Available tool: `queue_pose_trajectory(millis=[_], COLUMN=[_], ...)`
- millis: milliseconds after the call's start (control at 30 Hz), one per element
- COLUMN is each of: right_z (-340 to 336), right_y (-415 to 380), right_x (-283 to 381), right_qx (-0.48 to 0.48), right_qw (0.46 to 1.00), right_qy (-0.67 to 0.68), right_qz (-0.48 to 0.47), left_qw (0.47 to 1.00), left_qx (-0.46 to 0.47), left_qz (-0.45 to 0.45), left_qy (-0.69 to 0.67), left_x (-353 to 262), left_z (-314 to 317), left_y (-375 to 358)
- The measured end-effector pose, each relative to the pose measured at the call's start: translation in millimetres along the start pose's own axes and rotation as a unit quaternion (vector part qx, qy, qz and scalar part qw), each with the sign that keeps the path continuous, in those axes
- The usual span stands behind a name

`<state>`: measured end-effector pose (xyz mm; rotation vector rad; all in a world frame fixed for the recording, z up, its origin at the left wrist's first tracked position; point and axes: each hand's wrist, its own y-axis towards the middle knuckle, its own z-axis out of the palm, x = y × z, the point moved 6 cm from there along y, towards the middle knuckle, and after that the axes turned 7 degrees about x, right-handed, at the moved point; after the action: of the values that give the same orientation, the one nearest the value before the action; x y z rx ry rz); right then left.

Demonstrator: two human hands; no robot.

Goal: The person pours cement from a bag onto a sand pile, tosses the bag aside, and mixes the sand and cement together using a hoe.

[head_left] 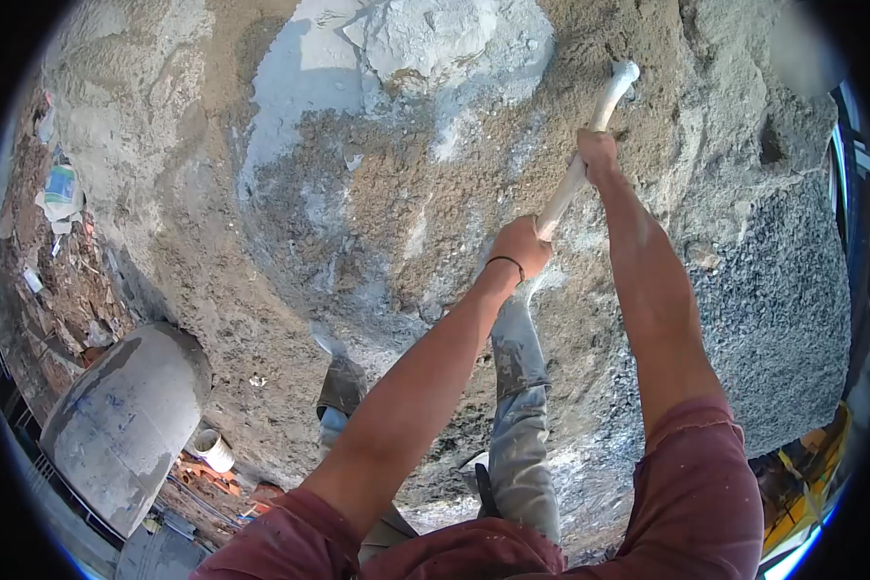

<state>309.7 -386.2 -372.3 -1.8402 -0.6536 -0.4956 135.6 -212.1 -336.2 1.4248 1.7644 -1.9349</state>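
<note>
Both fists are wrapped around a pale wooden tool handle, which slants up and to the right over the sandy ground. My left hand, with a dark band at the wrist, grips the lower part. Higher up the handle, my right hand is closed around it. The handle's far end is whitish and sits against the sand; no blade shows clearly there, so the kind of tool cannot be told. Just beyond lies a heap of pale grey powder on the brown sand.
Dark gravel is piled at the right. A large grey rounded drum-like object stands at lower left, with a white bucket beside it. Rubble and litter line the left edge. My dusty trousers show below my arms.
</note>
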Motion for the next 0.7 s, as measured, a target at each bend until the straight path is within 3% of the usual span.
queue_pose_trajectory(millis=[33,100,133,200,233,267,300,333,367,433,567,600,667,700], right_z=[22.1,60.4,78.7,118.8,137.5,155.8,178.0,193.9,199.9,210.9,202.4,195.9,172.0,161.1], right_y=[2.0,-53.5,-74.5,-132.2,-166.8,-216.7,-229.3,-255.5,-296.2,-350.8,-426.7,-436.5,-460.5,-472.8], right_x=[-42.3,-87.0,-116.7,-175.6,-197.5,-193.4,-235.1,-244.3,-210.4,-179.7,-144.5,-130.2,-96.9,-72.6], right_qx=[0.021,-0.024,0.014,0.079,0.077,0.099,0.077,0.077,0.109,0.098,0.077,0.068,-0.007,-0.015], right_qw=[0.999,0.999,1.0,0.996,0.995,0.993,0.996,0.993,0.986,0.983,0.98,0.982,0.998,0.998], right_qy=[0.025,-0.017,0.001,0.038,-0.028,-0.023,-0.05,-0.056,-0.061,0.062,0.139,0.144,0.041,0.049], right_qz=[-0.007,0.024,-0.007,0.018,0.049,0.058,0.021,0.065,0.109,0.144,0.118,0.099,-0.045,-0.048], left_qw=[1.0,1.0,0.998,0.995,0.991,0.991,0.991,0.993,0.993,0.994,0.994,0.996,0.997,0.998], left_qx=[-0.012,-0.01,-0.023,0.034,0.032,-0.007,-0.008,-0.038,-0.043,-0.04,0.011,0.007,0.018,0.013], left_qz=[-0.004,-0.029,-0.045,-0.09,-0.125,-0.133,-0.134,-0.115,-0.107,-0.092,-0.097,-0.077,-0.03,0.0], left_qy=[0.002,-0.004,-0.024,-0.04,-0.04,-0.024,0.0,-0.012,0.02,0.049,0.046,0.052,0.07,0.057], left_x=[27.9,89.5,112.4,135.3,157.2,174.5,183.1,200.3,208.9,215.6,197.6,191.8,176.0,135.8], left_z=[4.1,13.5,13.5,6.0,8.8,4.5,-5.4,-13.3,-26.9,-52.4,-87.0,-97.9,-113.7,-135.2], left_y=[-26.2,-78.8,-114.9,-196.9,-234.5,-274.3,-308.6,-334.6,-355.1,-390.3,-459.6,-463.7,-480.8,-485.4])
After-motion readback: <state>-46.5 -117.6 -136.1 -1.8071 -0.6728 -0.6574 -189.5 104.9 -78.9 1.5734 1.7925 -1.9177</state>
